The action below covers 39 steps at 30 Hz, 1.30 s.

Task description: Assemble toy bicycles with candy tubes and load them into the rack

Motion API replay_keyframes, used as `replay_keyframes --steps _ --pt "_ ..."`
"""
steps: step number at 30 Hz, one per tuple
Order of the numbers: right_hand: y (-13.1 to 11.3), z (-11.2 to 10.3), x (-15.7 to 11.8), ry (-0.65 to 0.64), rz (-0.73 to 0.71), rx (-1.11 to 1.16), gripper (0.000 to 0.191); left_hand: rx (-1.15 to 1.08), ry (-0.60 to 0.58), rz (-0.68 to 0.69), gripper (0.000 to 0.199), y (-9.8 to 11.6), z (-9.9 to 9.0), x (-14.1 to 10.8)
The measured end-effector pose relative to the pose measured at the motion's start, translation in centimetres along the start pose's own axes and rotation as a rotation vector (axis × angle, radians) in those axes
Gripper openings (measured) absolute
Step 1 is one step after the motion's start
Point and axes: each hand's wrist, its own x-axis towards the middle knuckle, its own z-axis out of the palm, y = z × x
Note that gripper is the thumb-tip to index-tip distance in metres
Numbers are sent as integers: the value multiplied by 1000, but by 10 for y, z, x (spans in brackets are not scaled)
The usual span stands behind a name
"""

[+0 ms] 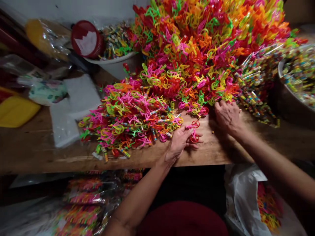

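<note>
My left hand [180, 141] is closed on a small plastic toy bicycle [194, 131], pink with red wheels, just above the wooden table [211, 151]. My right hand [227, 114] touches the front edge of a tall heap of bright plastic toy bicycles [197, 62]. Its fingers are curled, and the fingertips and whatever they hold are hidden. Left of my left hand lies a lower pile of toy bicycles [128, 114] with candy-filled tubes among them. More filled tubes [256, 91] lie to the right of my right hand.
A metal basin [280, 70] of filled tubes stands at right, a white tub [118, 64] with a red basket [86, 39] at back left. Plastic bags [76, 101] lie at left. Below the table are packed toys [78, 213] and a white sack [242, 193].
</note>
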Motion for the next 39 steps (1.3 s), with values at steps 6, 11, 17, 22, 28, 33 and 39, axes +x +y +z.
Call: replay_keyframes --steps 6,11,17,22,28,33,39 --pt "31 -13 9 -169 -242 20 25 13 -16 10 27 -6 0 8" --pt "26 -17 -15 89 -182 257 15 -18 -11 15 25 -5 4 10" --pt "-48 -29 -90 297 397 1251 12 -160 -8 -11 20 0 8 7" --pt "-85 -35 -108 366 435 1516 16 -147 -53 -69 23 -1 8 -7" --pt "-77 -46 -114 296 219 1402 13 -153 -48 -59 28 -8 9 -19" --pt "-74 -41 -130 334 306 1281 22 -132 -48 -18 36 -8 12 -17" --pt "-79 -32 -129 321 440 1414 19 -77 -94 -1 48 -16 13 -14"
